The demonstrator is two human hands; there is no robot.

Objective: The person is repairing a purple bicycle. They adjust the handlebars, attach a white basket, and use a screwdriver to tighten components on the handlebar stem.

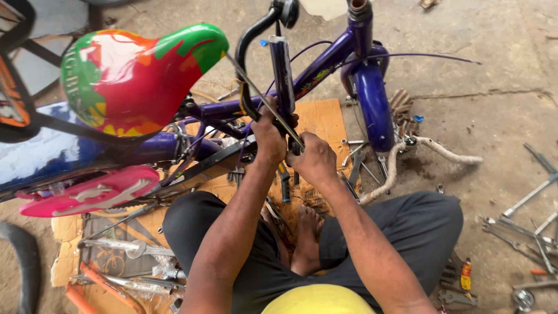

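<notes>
Two hands grip an upright blue tube at a purple bicycle frame.

Left of them sits a red-and-green saddle [136, 78]; the left hand [268, 136] is closed around the blue tube [283, 75], the right hand [314, 160] clenched just below it, touching. The purple bicycle frame [331, 58] stands behind, and spanners [523, 232] lie scattered far right.

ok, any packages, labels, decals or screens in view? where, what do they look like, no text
Small bottle or tube: on the floor by the person's right knee, orange and yellow with a dark cap.
Frame decal: on the purple bike's sloping tube, small green and red patch.
Saddle lettering: left edge of the red, green and yellow seat, pale.
No screens.
</notes>
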